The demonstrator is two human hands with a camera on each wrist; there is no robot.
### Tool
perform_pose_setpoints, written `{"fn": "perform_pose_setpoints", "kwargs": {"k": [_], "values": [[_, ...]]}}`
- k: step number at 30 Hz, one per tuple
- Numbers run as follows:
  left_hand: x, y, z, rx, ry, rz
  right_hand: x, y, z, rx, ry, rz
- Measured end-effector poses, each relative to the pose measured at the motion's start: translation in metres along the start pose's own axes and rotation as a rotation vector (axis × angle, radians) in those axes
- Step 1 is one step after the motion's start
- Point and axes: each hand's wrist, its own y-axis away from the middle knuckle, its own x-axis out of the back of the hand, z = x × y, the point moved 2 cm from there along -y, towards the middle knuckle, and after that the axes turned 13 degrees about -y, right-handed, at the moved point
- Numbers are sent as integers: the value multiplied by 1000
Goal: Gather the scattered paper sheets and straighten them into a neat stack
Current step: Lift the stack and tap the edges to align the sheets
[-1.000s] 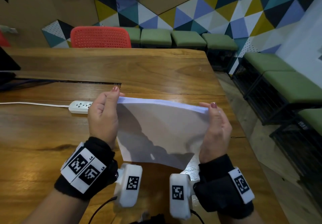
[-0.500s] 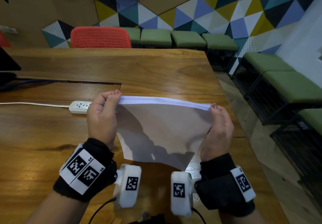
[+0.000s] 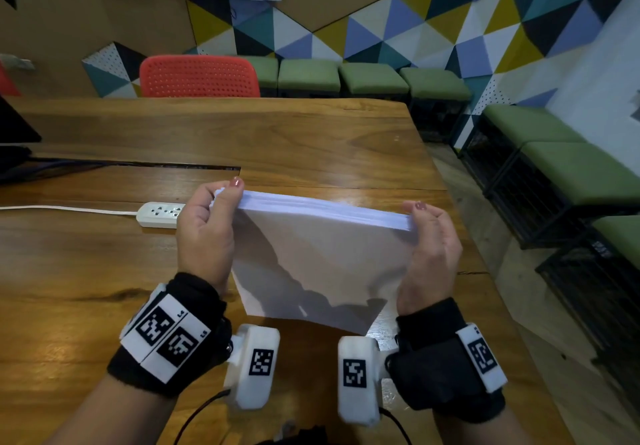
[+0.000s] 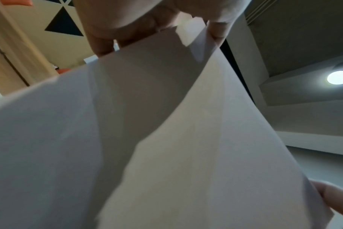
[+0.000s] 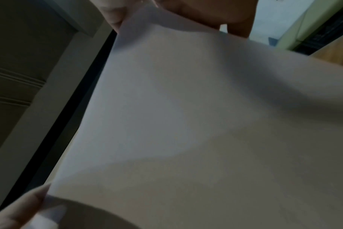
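Head view: left hand (image 3: 204, 233) and right hand (image 3: 431, 247) both pinch the paper stack (image 3: 322, 257) upright near the surface's (image 3: 86, 271) right edge; loosen either and sheets could fan out.

Left wristband tag plates (image 3: 166, 337): two black-and-white square code markers, with tiny print beside them, roughly "L4" and "L5", barely legible. Left wrist camera housing (image 3: 254, 365): one square code marker, no letters. Right wrist camera housing (image 3: 356, 375): one square code marker, no letters. Right wristband tag plate (image 3: 481, 354): one square code marker; small print at its edge too small to read. Paper sheets (image 3: 322, 257): blank on visible side. Power strip (image 3: 161, 213): no readable label.
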Motion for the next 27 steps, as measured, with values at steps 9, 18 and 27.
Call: {"fn": "perform_pose_setpoints", "kwargs": {"k": [9,18,27], "values": [[1,1,1,23,2,-48,1,5,-2,-4,147,-68],[-7,21,11,31,149,-300,0,17,-1,-96,101,-172],[-1,5,5,30,101,-48,5,12,-1,94,141,-121]]}}
